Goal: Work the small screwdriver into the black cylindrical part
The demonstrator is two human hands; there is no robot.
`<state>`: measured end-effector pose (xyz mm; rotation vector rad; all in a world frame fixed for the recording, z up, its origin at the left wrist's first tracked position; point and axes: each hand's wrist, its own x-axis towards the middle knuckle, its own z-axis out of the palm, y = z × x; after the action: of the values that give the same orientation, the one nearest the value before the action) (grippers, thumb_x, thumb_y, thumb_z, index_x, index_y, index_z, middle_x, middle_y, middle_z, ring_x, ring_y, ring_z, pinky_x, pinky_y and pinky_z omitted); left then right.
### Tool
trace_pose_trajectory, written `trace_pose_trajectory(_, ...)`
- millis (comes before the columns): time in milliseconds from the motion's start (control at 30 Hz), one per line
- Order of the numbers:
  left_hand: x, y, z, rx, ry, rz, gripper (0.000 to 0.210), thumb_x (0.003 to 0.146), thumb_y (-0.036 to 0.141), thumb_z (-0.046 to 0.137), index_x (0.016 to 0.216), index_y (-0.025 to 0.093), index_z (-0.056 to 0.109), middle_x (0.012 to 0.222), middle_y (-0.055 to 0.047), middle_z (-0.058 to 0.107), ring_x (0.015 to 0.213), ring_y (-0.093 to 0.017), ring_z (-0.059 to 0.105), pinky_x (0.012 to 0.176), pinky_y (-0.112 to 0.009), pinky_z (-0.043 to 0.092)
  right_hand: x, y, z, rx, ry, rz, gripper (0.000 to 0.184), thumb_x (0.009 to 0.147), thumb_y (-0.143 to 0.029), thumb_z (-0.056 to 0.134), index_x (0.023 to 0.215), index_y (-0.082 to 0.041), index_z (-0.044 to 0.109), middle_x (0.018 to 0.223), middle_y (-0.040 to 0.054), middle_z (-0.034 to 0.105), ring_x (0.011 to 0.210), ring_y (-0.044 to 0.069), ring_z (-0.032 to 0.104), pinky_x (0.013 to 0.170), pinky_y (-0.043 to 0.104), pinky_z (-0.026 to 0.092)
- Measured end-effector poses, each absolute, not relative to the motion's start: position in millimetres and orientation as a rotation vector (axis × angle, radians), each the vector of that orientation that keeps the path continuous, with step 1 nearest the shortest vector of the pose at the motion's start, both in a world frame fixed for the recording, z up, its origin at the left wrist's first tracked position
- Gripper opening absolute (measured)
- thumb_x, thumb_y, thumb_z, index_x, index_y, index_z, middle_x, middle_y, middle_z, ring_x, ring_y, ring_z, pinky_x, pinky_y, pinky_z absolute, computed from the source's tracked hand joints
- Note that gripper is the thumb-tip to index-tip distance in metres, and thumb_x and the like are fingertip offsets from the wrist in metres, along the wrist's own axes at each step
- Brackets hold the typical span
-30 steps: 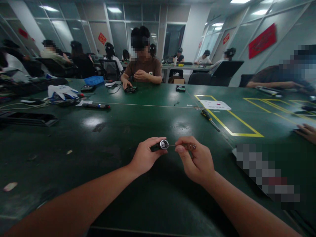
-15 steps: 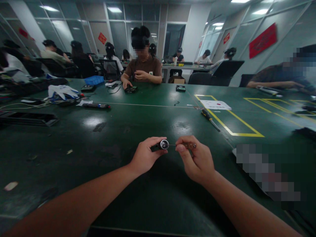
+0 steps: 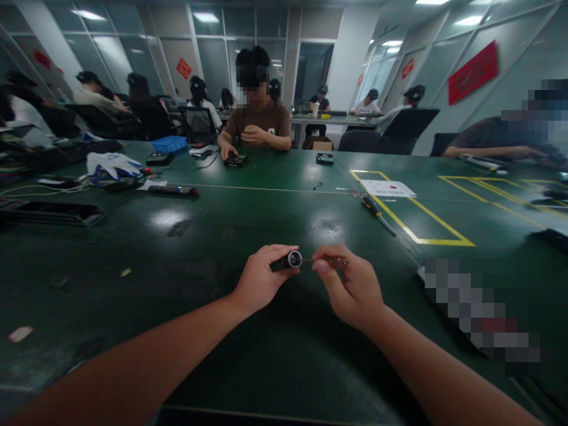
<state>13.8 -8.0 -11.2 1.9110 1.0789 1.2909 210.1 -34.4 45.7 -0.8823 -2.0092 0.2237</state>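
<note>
My left hand (image 3: 258,279) is closed around a short black cylinder with a silver-rimmed round end (image 3: 294,259), pinched between thumb and fingers. The rim faces me, and dark parts show inside it. Opposite it, my right hand (image 3: 358,291) grips a small screwdriver (image 3: 339,261) by its brownish, see-through handle. Its thin shaft points left and reaches the cylinder's right edge; I cannot tell whether the tip is inside or only touching. Both hands are above the dark green table (image 3: 213,355).
A yellow-and-black screwdriver (image 3: 377,214) lies ahead to the right, by a taped yellow rectangle and a white paper (image 3: 388,188). White-and-blue gloves (image 3: 113,165), a black pen-like tool (image 3: 171,190) and a blue tray (image 3: 169,144) lie left. A co-worker (image 3: 257,124) sits opposite.
My right hand and the screwdriver have shifted slightly left, closer to the cylinder, and the handle has turned a little. My left hand has hardly moved.
</note>
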Motion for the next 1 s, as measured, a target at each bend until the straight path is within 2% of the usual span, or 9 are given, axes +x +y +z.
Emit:
trace_pose_trajectory(133,15,-8,-10,1.88,1.132,1.279,0.043,0.078,0.014,0.08,0.118,0.026,0.073,0.12,-0.005,0.074,0.115,-0.023,0.066,0.107,-0.044,0.048,209,-28,39,-1.0,-1.749,0.443,0.018,0.103,-0.031,0.05,0.094,-0.022,0.06,0.075,0.0002,0.065,0.069,0.016,0.065,0.066,0.03,0.051)
trace_pose_trajectory(367,13,-3,-11,1.672,1.158,1.342,0.042,0.079,0.018,0.079,0.12,0.023,0.072,0.121,-0.007,0.073,0.114,-0.024,0.067,0.107,-0.045,0.049,201,-28,36,-0.976,-1.564,0.668,0.016,0.101,-0.035,0.056,0.099,-0.021,0.063,0.081,0.0025,0.073,0.076,0.018,0.072,0.073,0.034,0.057)
trace_pose_trajectory(567,10,1,-17,1.626,1.14,1.382,0.043,0.08,0.026,0.08,0.122,0.023,0.071,0.119,-0.008,0.074,0.111,-0.026,0.069,0.104,-0.046,0.051,204,-38,39,-0.836,-2.001,0.366,0.01,0.097,-0.022,0.058,0.104,-0.022,0.065,0.089,0.0048,0.071,0.073,0.017,0.068,0.067,0.031,0.054)
trace_pose_trajectory(667,9,1,-17,1.635,1.142,1.394,0.043,0.08,0.027,0.08,0.122,0.024,0.072,0.121,-0.008,0.073,0.114,-0.026,0.068,0.105,-0.046,0.05,204,-41,44,-0.796,-2.06,0.323,0.012,0.095,-0.02,0.059,0.105,-0.022,0.067,0.091,0.0051,0.071,0.074,0.017,0.067,0.068,0.031,0.054)
trace_pose_trajectory(800,9,0,-14,1.62,1.195,1.389,0.042,0.079,0.024,0.081,0.12,0.023,0.072,0.12,-0.008,0.073,0.113,-0.026,0.068,0.104,-0.047,0.051,203,-35,42,-0.929,-1.775,0.618,0.012,0.098,-0.029,0.06,0.103,-0.022,0.068,0.086,0.004,0.075,0.077,0.019,0.072,0.07,0.033,0.057)
trace_pose_trajectory(900,10,0,-11,1.617,1.214,1.388,0.04,0.079,0.02,0.08,0.118,0.022,0.072,0.119,-0.008,0.074,0.112,-0.026,0.068,0.104,-0.047,0.051,202,-23,36,-0.906,-1.499,0.897,0.015,0.096,-0.036,0.064,0.098,-0.022,0.068,0.084,0.0031,0.075,0.079,0.019,0.073,0.077,0.036,0.06)
trace_pose_trajectory(1000,11,0,-10,1.63,1.192,1.391,0.038,0.079,0.019,0.079,0.117,0.022,0.072,0.119,-0.008,0.074,0.112,-0.025,0.068,0.104,-0.046,0.05,202,-15,31,-0.839,-1.325,1.03,0.017,0.095,-0.039,0.065,0.097,-0.022,0.068,0.084,0.0019,0.073,0.08,0.019,0.073,0.077,0.038,0.061)
